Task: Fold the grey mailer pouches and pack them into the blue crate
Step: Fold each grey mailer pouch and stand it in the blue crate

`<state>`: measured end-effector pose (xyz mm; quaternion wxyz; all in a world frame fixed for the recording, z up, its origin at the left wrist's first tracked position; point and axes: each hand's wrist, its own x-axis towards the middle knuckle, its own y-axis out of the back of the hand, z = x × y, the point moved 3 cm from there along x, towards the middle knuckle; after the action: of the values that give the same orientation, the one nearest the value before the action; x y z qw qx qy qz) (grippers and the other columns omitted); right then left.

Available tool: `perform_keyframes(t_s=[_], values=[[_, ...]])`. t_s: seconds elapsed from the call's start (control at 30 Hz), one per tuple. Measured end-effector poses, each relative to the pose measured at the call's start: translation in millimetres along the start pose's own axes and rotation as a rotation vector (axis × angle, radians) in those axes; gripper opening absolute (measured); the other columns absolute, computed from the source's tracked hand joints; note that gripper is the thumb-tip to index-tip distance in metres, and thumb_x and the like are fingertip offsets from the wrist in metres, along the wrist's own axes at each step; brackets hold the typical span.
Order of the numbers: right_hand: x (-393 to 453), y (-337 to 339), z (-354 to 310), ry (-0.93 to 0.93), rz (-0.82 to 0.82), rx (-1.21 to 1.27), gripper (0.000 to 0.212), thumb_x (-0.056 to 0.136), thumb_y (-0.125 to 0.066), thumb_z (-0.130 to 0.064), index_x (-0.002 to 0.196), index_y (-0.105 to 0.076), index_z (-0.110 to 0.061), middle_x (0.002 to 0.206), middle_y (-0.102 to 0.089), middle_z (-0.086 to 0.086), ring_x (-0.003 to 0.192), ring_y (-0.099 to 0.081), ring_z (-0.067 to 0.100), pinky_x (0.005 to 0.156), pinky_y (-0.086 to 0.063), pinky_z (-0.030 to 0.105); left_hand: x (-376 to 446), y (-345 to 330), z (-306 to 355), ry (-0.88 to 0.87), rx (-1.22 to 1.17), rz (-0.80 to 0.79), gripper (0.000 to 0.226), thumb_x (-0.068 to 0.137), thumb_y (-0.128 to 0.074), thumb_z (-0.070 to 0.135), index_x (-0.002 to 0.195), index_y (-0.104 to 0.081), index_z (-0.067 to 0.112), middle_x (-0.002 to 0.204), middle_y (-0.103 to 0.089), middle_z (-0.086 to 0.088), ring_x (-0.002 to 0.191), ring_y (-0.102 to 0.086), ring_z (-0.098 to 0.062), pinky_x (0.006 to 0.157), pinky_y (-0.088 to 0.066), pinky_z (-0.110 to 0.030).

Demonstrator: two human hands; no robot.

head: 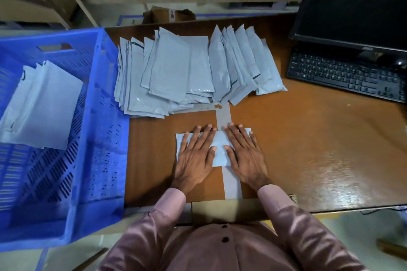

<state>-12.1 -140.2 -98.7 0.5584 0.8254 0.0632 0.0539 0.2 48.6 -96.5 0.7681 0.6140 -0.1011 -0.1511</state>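
Brown wooden desk (308, 138) filled most of the view, glossy on the right side. Blue crate (105, 116) stood against the desk's left edge, slotted walls, with several grey pouches in the crate (41, 108) leaning against its far-left side. A dark monitor (356, 2) sat at the far right corner of the desk, black keyboard (345, 75) just in front of it. Pile of grey mailer pouches (189, 70) lay fanned across the far middle of the desk, overlapping one another, left edge of the pile just beside the crate wall. A grey tape strip (231, 182) ran along the desk from the pile toward the near edge. One mailer pouch (219, 149) lay flat on the desk across that strip, near the person, well apart from the crate. Left hand (196, 156) was pressed flat on the pouch's left half, fingers straight and spread, gripping nothing. Right hand (244, 154) was pressed flat on the right half, fingers straight too, gripping nothing. The thumbs were near each other over the pouch's middle. Pink sleeves (167, 215) and a buttoned shirt front showed at the bottom. Whether the pouch was already folded, could not tell.
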Motion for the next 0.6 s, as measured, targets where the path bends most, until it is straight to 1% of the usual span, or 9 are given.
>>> perform_keyframes(t_s=[0.13, 0.23, 0.37, 0.6], values=[[1.0, 0.4, -0.6, -0.011, -0.009, 0.006, 0.056, 0.111, -0.030, -0.044, 0.165, -0.021, -0.031, 0.172, -0.015, -0.010, 0.160, -0.003, 0.012, 0.129, -0.014, 0.049, 1.0, -0.2, 0.2, 0.009, -0.001, -0.007, 0.058, 0.111, -0.020, 0.044, 0.166, -0.012, 0.028, 0.173, -0.007, 0.012, 0.160, -0.001, -0.013, 0.128, -0.010, -0.051], [1.6, 1.3, -1.6, -0.012, -0.011, -0.002, 0.056, 0.111, -0.031, -0.043, 0.165, -0.020, -0.032, 0.172, -0.014, -0.011, 0.160, -0.004, 0.012, 0.129, -0.011, 0.046, 2.0, -1.2, 0.1, 0.014, -0.003, -0.007, 0.059, 0.111, -0.024, 0.044, 0.166, -0.012, 0.028, 0.173, -0.007, 0.012, 0.160, -0.001, -0.012, 0.128, -0.010, -0.051], [2.5, 1.2, -1.8, -0.007, -0.021, -0.021, 0.057, 0.111, -0.031, -0.043, 0.165, -0.018, -0.031, 0.172, -0.013, -0.011, 0.160, -0.002, 0.013, 0.130, -0.010, 0.045, 3.7, -2.3, -0.8, 0.003, -0.016, -0.015, 0.059, 0.111, -0.028, 0.043, 0.166, -0.014, 0.026, 0.173, -0.006, 0.011, 0.160, 0.000, -0.012, 0.128, -0.010, -0.051], [2.8, 1.2, -2.3, 0.000, -0.041, -0.038, 0.058, 0.111, -0.028, -0.045, 0.166, -0.013, -0.032, 0.173, -0.008, -0.012, 0.160, 0.002, 0.013, 0.130, -0.007, 0.044, 4.4, -0.7, -0.8, -0.014, -0.019, -0.030, 0.059, 0.111, -0.024, 0.044, 0.166, -0.015, 0.025, 0.173, -0.005, 0.010, 0.160, 0.004, -0.011, 0.128, -0.009, -0.052]])
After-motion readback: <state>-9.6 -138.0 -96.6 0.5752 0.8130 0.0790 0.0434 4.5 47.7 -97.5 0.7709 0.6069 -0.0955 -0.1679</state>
